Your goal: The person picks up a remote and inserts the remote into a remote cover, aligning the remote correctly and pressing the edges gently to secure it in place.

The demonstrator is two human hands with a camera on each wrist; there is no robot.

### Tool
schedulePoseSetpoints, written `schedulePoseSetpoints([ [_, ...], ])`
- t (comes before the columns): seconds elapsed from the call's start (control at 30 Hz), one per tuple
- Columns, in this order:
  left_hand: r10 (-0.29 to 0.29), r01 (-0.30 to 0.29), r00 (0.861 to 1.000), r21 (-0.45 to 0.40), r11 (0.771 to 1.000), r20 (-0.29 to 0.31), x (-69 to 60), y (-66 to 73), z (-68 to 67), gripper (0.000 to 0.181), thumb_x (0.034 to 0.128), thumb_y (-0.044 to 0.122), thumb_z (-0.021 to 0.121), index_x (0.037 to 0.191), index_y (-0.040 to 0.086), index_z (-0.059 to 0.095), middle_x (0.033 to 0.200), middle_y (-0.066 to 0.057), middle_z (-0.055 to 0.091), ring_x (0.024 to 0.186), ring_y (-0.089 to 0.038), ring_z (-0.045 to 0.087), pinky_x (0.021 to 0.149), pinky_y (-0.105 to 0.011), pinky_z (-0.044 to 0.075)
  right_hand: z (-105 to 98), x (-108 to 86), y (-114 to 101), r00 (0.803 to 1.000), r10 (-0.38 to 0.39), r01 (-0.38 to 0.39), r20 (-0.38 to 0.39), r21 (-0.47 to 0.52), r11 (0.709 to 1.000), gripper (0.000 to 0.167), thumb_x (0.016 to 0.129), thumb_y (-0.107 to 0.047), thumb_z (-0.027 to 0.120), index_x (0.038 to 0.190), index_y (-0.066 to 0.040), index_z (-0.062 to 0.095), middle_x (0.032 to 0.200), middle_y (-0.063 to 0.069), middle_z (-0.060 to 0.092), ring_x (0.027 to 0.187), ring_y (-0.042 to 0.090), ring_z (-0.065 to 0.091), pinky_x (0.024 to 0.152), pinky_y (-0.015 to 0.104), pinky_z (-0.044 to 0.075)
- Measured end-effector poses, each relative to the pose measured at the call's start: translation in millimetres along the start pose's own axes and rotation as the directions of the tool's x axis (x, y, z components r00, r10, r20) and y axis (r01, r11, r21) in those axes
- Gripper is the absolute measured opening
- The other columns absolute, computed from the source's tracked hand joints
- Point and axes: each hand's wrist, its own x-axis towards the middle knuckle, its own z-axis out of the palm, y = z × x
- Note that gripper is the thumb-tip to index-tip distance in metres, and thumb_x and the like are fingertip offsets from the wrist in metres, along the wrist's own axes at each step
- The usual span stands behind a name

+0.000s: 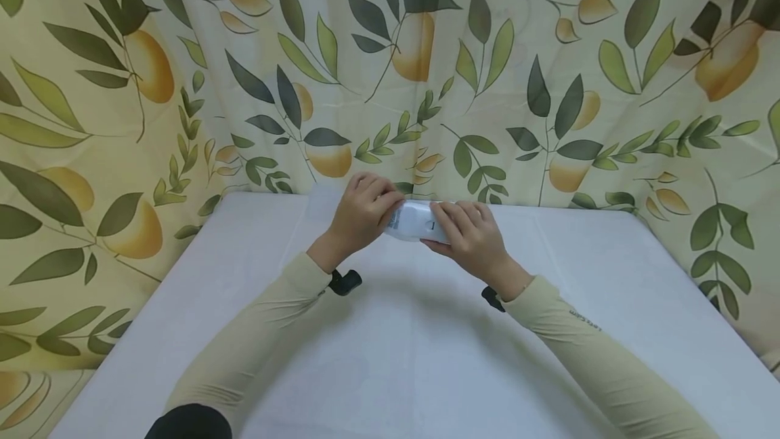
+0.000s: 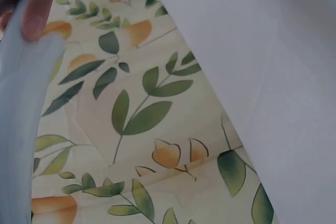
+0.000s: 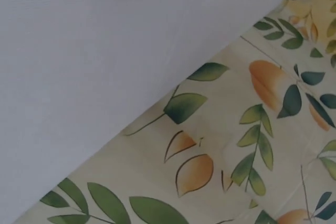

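In the head view a pale, glossy packet with small dark print is held up near the table's far edge. The left hand pinches its left end between thumb and curled fingers. At its right end the right hand grips it, fingers over the top and thumb below. The left wrist view shows the fingers of a hand on the edge of a whitish, smooth sheet-like surface at the far left. Neither hand nor packet appears in the right wrist view.
A white-covered table spreads below the hands. Behind it hangs a curtain printed with leaves and orange fruit, close to the far edge. Both wrists carry small black devices. A dark rounded object shows at the bottom left.
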Motion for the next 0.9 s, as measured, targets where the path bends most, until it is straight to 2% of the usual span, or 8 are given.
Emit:
schedulePoseSetpoints([
  [0.13, -0.046, 0.052, 0.994, 0.060, 0.997, -0.099, -6.0, 2.6, 1.9, 0.013, 0.0806, 0.015, 0.073, 0.089, 0.006, 0.070, 0.085, -0.007, 0.064, 0.084, -0.023, 0.057, 0.081, -0.038, 0.043, -2, 3.1, 1, 0.995, 0.101, -0.101, 0.004, -0.032, 0.994, 0.053, 0.079, -0.038, 0.072, 0.111, 0.003, 0.061, 0.095, 0.016, 0.063, 0.082, 0.032, 0.059, 0.065, 0.042, 0.047],
  [0.23, -0.091, 0.109, 0.983, 0.104, 0.989, -0.162, -11.3, 5.1, 2.7, 0.018, 0.0776, 0.018, 0.075, 0.089, 0.006, 0.067, 0.085, -0.008, 0.063, 0.085, -0.024, 0.055, 0.079, -0.040, 0.042, -6, 7.8, 2, 0.976, 0.218, -0.217, 0.001, -0.086, 0.972, 0.062, 0.064, -0.032, 0.084, 0.110, 0.003, 0.061, 0.096, 0.017, 0.063, 0.084, 0.032, 0.059, 0.065, 0.042, 0.046],
  [0.3, -0.129, 0.149, 0.979, 0.121, 0.981, -0.158, -12.6, 7.1, 3.5, 0.019, 0.0771, 0.020, 0.075, 0.086, 0.006, 0.066, 0.085, -0.007, 0.063, 0.085, -0.024, 0.055, 0.080, -0.041, 0.041, -7, 11.9, 3, 0.956, 0.293, -0.292, -0.010, -0.113, 0.950, 0.066, 0.060, -0.031, 0.087, 0.110, 0.003, 0.060, 0.097, 0.018, 0.063, 0.085, 0.033, 0.058, 0.066, 0.042, 0.045],
  [0.4, -0.192, 0.204, 0.977, 0.130, 0.970, -0.095, -11.1, 11.0, 5.5, 0.019, 0.0799, 0.025, 0.073, 0.085, 0.008, 0.065, 0.083, -0.006, 0.062, 0.085, -0.023, 0.055, 0.082, -0.041, 0.041, -8, 18.2, 1, 0.935, 0.354, -0.354, -0.017, -0.111, 0.929, 0.067, 0.062, -0.030, 0.087, 0.112, 0.004, 0.059, 0.099, 0.020, 0.062, 0.087, 0.034, 0.057, 0.068, 0.044, 0.045],
  [0.53, -0.283, 0.285, 0.958, 0.144, 0.948, -0.034, -9.0, 16.0, 8.6, 0.022, 0.0824, 0.030, 0.070, 0.083, 0.008, 0.066, 0.082, -0.006, 0.063, 0.085, -0.024, 0.055, 0.084, -0.041, 0.041, -5, 21.6, -5, 0.940, 0.340, -0.336, 0.025, -0.104, 0.936, 0.067, 0.065, -0.032, 0.085, 0.114, 0.005, 0.057, 0.101, 0.021, 0.060, 0.088, 0.035, 0.057, 0.069, 0.044, 0.047],
  [0.63, -0.340, 0.340, 0.940, 0.148, 0.929, -0.026, -10.4, 18.4, 10.1, 0.023, 0.0824, 0.029, 0.070, 0.080, 0.007, 0.067, 0.080, -0.006, 0.063, 0.084, -0.025, 0.054, 0.084, -0.041, 0.042, -3, 19.7, -9, 0.950, 0.303, -0.296, 0.071, -0.096, 0.950, 0.068, 0.064, -0.029, 0.086, 0.114, 0.007, 0.056, 0.100, 0.022, 0.059, 0.087, 0.035, 0.057, 0.068, 0.043, 0.049],
  [0.7, -0.358, 0.358, 0.933, 0.146, 0.922, -0.023, -12.5, 19.3, 11.7, 0.021, 0.0824, 0.027, 0.070, 0.079, 0.007, 0.067, 0.079, -0.006, 0.063, 0.083, -0.024, 0.054, 0.084, -0.041, 0.041, -2, 17.7, -10, 0.953, 0.287, -0.279, 0.094, -0.084, 0.957, 0.068, 0.064, -0.027, 0.086, 0.114, 0.008, 0.056, 0.100, 0.022, 0.059, 0.086, 0.036, 0.057, 0.067, 0.043, 0.049],
  [0.9, -0.317, 0.320, 0.948, 0.134, 0.938, -0.043, -17.2, 24.5, 19.6, 0.013, 0.0838, 0.018, 0.068, 0.080, 0.006, 0.068, 0.081, -0.006, 0.065, 0.082, -0.023, 0.057, 0.080, -0.039, 0.044, -3, 14.0, -9, 0.951, 0.287, -0.282, 0.112, -0.062, 0.958, 0.067, 0.064, -0.027, 0.085, 0.113, 0.008, 0.057, 0.100, 0.022, 0.060, 0.086, 0.035, 0.057, 0.068, 0.043, 0.049],
])
